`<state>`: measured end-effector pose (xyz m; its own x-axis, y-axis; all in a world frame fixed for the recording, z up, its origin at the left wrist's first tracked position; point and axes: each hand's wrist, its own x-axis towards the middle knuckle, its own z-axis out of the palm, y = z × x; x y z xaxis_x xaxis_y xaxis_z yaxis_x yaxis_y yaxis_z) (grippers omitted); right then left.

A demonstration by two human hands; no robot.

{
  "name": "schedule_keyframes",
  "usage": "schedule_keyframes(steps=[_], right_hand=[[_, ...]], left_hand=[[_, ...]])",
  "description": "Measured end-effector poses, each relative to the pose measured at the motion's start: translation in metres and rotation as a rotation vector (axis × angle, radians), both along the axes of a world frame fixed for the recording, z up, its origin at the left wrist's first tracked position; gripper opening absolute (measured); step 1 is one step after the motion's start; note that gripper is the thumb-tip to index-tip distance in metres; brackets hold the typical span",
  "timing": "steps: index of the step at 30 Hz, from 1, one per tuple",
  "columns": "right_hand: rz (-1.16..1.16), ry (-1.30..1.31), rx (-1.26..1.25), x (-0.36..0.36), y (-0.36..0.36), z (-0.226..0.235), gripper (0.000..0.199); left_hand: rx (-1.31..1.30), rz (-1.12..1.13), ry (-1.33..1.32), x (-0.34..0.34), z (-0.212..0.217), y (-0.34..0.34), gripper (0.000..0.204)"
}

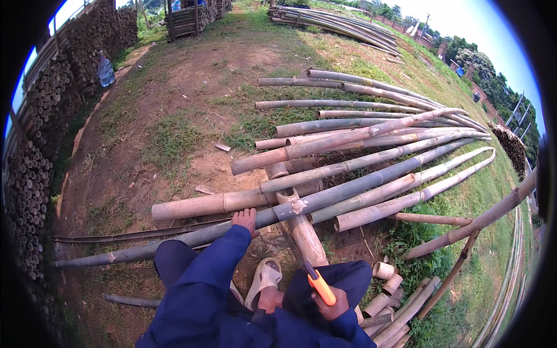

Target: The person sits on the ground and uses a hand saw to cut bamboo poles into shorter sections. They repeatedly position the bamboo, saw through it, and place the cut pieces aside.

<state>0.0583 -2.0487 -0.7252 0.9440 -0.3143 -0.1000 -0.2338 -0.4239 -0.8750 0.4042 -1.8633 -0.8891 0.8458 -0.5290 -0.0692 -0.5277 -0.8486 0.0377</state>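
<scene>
At frame centre the left hand [245, 219] pressed flat, unclenched, on a long bamboo pole [325, 194]; it looked stiff, heavy and smooth, best held mid-length. Lower right, the right hand [332, 305] gripped an orange-handled saw [316, 282].

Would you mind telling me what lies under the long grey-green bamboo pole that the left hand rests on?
A thick tan bamboo log crosses beneath the pole. The left hand and sleeve cover the ground below.
</scene>
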Motion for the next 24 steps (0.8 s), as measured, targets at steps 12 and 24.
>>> schedule_keyframes(steps=[12,24], right_hand=[[-0.06,0.216,0.178,-0.021,0.012,-0.001,0.03],[0.001,0.131,0.082,-0.017,0.007,0.017,0.02]], left_hand=[[-0.074,-0.029,0.025,0.006,-0.018,0.009,0.064],[-0.025,-0.012,0.108,0.003,-0.008,0.011,0.061]])
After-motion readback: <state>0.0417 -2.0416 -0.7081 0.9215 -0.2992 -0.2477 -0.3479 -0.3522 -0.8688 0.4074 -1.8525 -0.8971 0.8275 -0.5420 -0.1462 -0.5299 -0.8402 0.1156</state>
